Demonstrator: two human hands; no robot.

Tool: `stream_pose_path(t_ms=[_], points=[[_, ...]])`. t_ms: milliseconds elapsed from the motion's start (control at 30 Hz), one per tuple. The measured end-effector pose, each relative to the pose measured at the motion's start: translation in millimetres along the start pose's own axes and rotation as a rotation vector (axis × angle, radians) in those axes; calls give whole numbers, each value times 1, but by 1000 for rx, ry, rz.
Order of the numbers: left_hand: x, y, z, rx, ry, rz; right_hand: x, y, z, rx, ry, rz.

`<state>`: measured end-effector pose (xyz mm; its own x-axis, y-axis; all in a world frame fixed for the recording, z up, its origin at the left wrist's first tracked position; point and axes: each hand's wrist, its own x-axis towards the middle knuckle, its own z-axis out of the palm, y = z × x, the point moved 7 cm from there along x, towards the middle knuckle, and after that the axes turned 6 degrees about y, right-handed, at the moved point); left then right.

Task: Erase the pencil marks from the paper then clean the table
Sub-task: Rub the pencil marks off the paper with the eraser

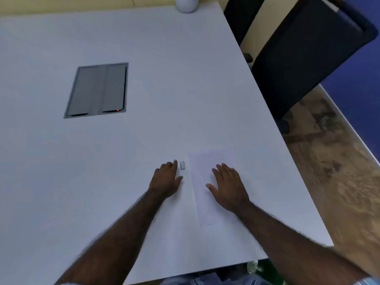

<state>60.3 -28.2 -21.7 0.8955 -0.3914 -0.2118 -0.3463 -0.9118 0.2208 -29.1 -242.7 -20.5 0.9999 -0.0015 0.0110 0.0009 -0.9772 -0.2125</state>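
Note:
A white sheet of paper [202,161] lies on the white table [164,79], near its front right part; any pencil marks on it are too faint to see. A small grey-white eraser [182,165] lies on the table just left of the paper's edge. My left hand [167,179] lies flat on the table, its fingertips right beside the eraser, not gripping it. Resting flat on the paper is my right hand [228,187], with its fingers spread.
A grey cable hatch [96,90] is set into the table at the left. A white rounded object [186,4] stands at the far edge. A dark office chair [304,54] stands beyond the table's right edge, over a brown floor.

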Motion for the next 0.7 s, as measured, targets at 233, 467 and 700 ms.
stream_pose_path(t_ms=[233, 467, 700], points=[[32, -2, 18, -53, 11, 42, -25, -13, 5, 164, 90, 70], [55, -6, 27, -134, 119, 52, -38, -16, -3, 424, 134, 226], [37, 8, 21, -229, 212, 100, -28, -7, -1, 725, 142, 430]])
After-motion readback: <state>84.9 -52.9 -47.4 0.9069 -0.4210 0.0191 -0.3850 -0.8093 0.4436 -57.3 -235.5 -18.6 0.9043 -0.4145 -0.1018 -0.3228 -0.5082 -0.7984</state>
